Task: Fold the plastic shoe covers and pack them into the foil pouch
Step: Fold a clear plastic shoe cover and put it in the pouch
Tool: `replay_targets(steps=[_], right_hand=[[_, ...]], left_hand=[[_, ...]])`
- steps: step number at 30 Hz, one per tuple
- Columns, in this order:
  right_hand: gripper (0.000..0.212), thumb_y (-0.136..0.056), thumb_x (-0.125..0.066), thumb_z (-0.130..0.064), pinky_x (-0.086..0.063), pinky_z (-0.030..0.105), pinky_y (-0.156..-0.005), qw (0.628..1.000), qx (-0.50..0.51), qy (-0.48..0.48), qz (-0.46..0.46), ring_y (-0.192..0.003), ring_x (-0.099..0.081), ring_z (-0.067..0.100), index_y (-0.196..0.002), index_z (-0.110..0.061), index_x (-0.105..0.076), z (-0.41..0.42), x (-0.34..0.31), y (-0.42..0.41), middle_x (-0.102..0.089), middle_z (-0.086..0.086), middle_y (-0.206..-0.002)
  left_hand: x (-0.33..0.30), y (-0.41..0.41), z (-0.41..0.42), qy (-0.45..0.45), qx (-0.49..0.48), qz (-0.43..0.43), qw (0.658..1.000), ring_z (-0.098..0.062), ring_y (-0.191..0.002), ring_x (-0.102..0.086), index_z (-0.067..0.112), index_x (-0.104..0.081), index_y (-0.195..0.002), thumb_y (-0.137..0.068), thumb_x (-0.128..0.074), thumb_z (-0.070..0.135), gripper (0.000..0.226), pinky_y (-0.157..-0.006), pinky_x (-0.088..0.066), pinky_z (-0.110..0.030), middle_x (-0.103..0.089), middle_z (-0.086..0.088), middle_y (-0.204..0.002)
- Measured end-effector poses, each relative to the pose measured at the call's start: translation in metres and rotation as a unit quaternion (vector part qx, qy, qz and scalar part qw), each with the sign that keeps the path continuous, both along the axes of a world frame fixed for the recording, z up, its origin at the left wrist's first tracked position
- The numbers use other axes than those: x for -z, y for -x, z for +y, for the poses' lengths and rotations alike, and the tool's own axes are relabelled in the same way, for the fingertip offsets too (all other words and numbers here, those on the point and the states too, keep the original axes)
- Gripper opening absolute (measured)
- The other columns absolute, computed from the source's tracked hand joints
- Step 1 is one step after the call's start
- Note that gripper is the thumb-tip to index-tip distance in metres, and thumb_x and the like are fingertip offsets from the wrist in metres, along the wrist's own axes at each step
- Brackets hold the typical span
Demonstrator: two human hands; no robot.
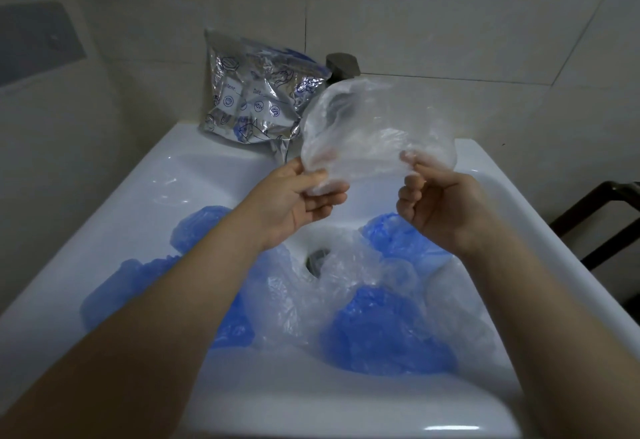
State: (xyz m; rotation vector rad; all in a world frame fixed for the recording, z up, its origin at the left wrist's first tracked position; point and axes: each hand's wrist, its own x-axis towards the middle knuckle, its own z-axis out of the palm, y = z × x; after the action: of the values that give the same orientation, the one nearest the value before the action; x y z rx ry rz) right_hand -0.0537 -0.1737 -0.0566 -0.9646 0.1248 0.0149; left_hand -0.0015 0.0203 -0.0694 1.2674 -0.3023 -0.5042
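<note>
Above the white ceramic sink basin (194, 175), centre frame: both hands hold one clear, thin plastic shoe cover (377, 127) up in the air, billowed open between them.

Left hand (298, 199): thumb and fingers curled, pinching the cover's lower left edge; fingertips partly veiled behind the film. Right hand (440, 206): fingers curled, pinching the lower right edge; the upper fingers show only as a blur through the plastic. Hands apart, cover stretched across the gap.

Crinkled silver foil pouch with blue printed icons (259, 99): upper centre, leaning against the tiled wall (450, 23) on the back ledge of the basin, mouth up, something blue showing at its top. Its right side is covered by the held cover.

Lower half of frame: loose pile of blue plastic shoe covers (384, 331) and clear ones (287, 303) lying in the basin around the drain (317, 258), which is half hidden. Forearms block part of the pile on the left; count not readable.

Dark grey tap top (341, 64) behind the pouch, mostly hidden. Dark frame (602, 217) at right edge, cut off, can't identify.
</note>
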Motion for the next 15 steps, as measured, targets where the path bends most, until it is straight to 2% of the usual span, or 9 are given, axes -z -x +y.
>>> replay_targets(steps=[3,5,7,8,9,10,11,13,15], right_hand=[[0.011,-0.052,-0.067,-0.01,-0.043,0.016,-0.052,0.998,-0.016,-0.038,-0.049,-0.047,-0.047,0.012,-0.059,-0.018,-0.069,-0.006,0.003,0.0,-0.05,-0.001,-0.048],[0.014,-0.044,-0.074,-0.014,-0.048,0.019,-0.056,0.994,-0.05,-0.018,-0.091,-0.05,-0.052,0.012,-0.056,-0.019,-0.067,-0.013,0.007,-0.001,-0.053,-0.002,-0.049],[0.02,-0.041,-0.081,-0.021,-0.05,0.022,-0.059,0.988,-0.083,0.044,-0.125,-0.054,-0.057,0.014,-0.056,-0.017,-0.068,-0.021,0.012,0.0,-0.057,0.0,-0.051],[0.02,-0.043,-0.08,-0.023,-0.051,0.023,-0.059,0.983,-0.086,0.085,-0.136,-0.055,-0.06,0.015,-0.057,-0.015,-0.07,-0.025,0.013,0.002,-0.06,0.002,-0.053],[0.015,-0.047,-0.077,-0.022,-0.052,0.023,-0.059,0.978,-0.079,0.126,-0.146,-0.056,-0.062,0.015,-0.058,-0.013,-0.072,-0.027,0.013,0.004,-0.064,0.002,-0.056],[0.009,-0.052,-0.071,-0.02,-0.053,0.022,-0.056,0.971,-0.061,0.17,-0.155,-0.057,-0.064,0.013,-0.058,-0.013,-0.073,-0.029,0.013,0.006,-0.066,0.0,-0.058],[0.007,-0.052,-0.07,-0.02,-0.053,0.021,-0.054,0.967,-0.039,0.198,-0.154,-0.057,-0.065,0.011,-0.056,-0.014,-0.073,-0.03,0.011,0.009,-0.068,-0.002,-0.059],[0.021,-0.047,-0.073,-0.034,-0.051,0.022,-0.049,0.975,-0.02,0.195,-0.1,-0.054,-0.065,0.013,-0.052,-0.014,-0.072,-0.033,0.009,0.011,-0.067,0.0,-0.057],[0.04,-0.068,-0.062,-0.048,-0.046,0.023,-0.049,0.959,-0.024,0.282,-0.029,-0.049,-0.058,0.016,-0.049,-0.013,-0.068,-0.033,0.008,0.009,-0.061,0.002,-0.054]], left_hand=[[-0.001,-0.001,0.007,0.06,0.039,0.001,0.997,-0.009,-0.059,-0.067,0.02,-0.074,-0.078,-0.091,-0.034,-0.006,0.049,-0.06,-0.053,-0.021,-0.072,-0.002,-0.069],[-0.001,0.0,0.011,0.069,0.054,-0.016,0.996,-0.011,-0.057,-0.066,0.016,-0.076,-0.063,-0.079,-0.048,-0.007,0.039,-0.063,-0.055,-0.023,-0.071,-0.005,-0.066],[-0.001,0.0,0.015,0.039,0.074,-0.053,0.995,-0.013,-0.059,-0.067,0.012,-0.075,-0.063,-0.053,-0.07,-0.002,0.018,-0.063,-0.057,-0.025,-0.07,-0.004,-0.062],[0.001,-0.004,0.018,0.009,0.077,-0.068,0.995,-0.014,-0.061,-0.068,0.012,-0.074,-0.069,-0.046,-0.072,-0.008,0.031,-0.063,-0.057,-0.026,-0.07,-0.003,-0.064],[0.001,-0.005,0.019,-0.026,0.075,-0.086,0.993,-0.013,-0.062,-0.067,0.013,-0.073,-0.076,-0.049,-0.066,-0.01,0.036,-0.062,-0.056,-0.025,-0.071,-0.001,-0.065],[0.001,-0.005,0.02,-0.062,0.061,-0.112,0.99,-0.011,-0.061,-0.066,0.014,-0.073,-0.075,-0.054,-0.059,-0.002,0.03,-0.061,-0.054,-0.022,-0.07,0.0,-0.065],[-0.001,-0.005,0.02,-0.094,0.047,-0.137,0.985,-0.01,-0.059,-0.064,0.014,-0.074,-0.067,-0.054,-0.055,0.007,0.024,-0.06,-0.052,-0.019,-0.07,0.001,-0.063],[-0.003,-0.004,0.017,-0.145,0.01,-0.153,0.977,-0.009,-0.06,-0.061,0.015,-0.072,-0.053,-0.059,-0.048,0.02,0.026,-0.06,-0.048,-0.019,-0.069,0.0,-0.063],[-0.001,-0.004,0.012,-0.209,-0.036,-0.158,0.964,-0.014,-0.062,-0.057,0.013,-0.07,-0.051,-0.071,-0.044,0.036,0.039,-0.067,-0.044,-0.026,-0.069,-0.008,-0.069]])
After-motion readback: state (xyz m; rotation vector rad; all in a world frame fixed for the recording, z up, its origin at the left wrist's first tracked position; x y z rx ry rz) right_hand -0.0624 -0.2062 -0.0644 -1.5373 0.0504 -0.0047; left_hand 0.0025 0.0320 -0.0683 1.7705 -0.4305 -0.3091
